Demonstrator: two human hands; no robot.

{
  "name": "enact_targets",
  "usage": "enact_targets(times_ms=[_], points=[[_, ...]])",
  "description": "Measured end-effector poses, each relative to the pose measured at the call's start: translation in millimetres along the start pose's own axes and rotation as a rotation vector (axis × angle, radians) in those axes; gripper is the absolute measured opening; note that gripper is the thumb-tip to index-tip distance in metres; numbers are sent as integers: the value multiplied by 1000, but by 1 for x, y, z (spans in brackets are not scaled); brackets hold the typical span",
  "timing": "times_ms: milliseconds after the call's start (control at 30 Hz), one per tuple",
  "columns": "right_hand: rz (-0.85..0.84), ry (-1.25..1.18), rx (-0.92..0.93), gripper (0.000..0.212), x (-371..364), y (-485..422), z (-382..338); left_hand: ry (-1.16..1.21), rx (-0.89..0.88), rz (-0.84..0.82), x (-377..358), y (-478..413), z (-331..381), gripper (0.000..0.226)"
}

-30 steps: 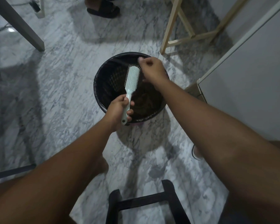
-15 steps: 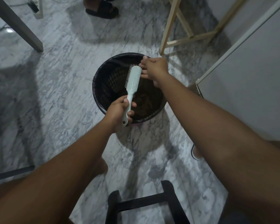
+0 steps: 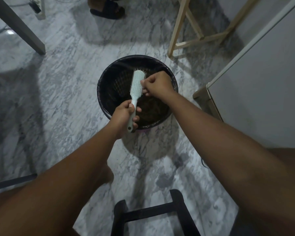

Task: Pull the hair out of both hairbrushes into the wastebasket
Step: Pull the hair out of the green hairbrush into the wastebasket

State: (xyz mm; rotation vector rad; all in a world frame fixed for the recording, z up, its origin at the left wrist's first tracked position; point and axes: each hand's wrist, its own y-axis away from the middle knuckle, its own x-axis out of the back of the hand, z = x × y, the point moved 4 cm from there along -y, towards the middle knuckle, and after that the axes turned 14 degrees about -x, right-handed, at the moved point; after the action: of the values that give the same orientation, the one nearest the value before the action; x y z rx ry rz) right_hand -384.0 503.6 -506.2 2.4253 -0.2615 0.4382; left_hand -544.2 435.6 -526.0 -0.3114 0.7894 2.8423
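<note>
A pale green hairbrush [image 3: 137,83] is held over a round black wastebasket [image 3: 106,77] lined with a dark bag. My left hand [image 3: 124,114] grips the brush by its handle, head pointing away from me. My right hand [image 3: 156,83] is at the right edge of the brush head, fingers pinched together against the bristles. I cannot tell whether hair is between the fingers. Dark hair lies in the bottom of the basket. Only one brush is in view.
The floor is grey-white marble. A light wooden stool frame [image 3: 186,31] stands behind the basket, a white cabinet [image 3: 262,82] at the right, a grey table leg [image 3: 19,26] at upper left, a black stool [image 3: 153,215] near my legs. Another person's sandalled foot [image 3: 107,8] is at the top.
My right hand came down from the tip of the brush head to its right side, fingers closing there. The left hand keeps the handle, the brush barely shifted.
</note>
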Motion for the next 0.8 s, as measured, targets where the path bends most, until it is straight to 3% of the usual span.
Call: enact_targets(times_ms=[167, 267, 367, 467, 600, 733, 800], points=[[-60, -345, -110, 23, 8, 4, 1, 115, 16, 36, -8, 0, 8, 26], [-117, -173, 20, 19, 9, 10, 6, 165, 43, 49, -9, -1, 7, 27], [-103, 42, 169, 42, 9, 14, 9, 204, 86, 22, -12, -1, 5, 29], [-15, 150, 256, 32, 10, 9, 6, 220, 103, -3, -13, 0, 4, 28], [40, 144, 220, 9, 7, 7, 4, 236, 86, 1, -11, -2, 6, 28], [244, -107, 78, 13, 20, 1, 2, 200, 86, 10, -6, -4, 4, 29], [202, -31, 117, 18, 16, 1, -4, 161, 72, -5, -4, -5, 2, 29]])
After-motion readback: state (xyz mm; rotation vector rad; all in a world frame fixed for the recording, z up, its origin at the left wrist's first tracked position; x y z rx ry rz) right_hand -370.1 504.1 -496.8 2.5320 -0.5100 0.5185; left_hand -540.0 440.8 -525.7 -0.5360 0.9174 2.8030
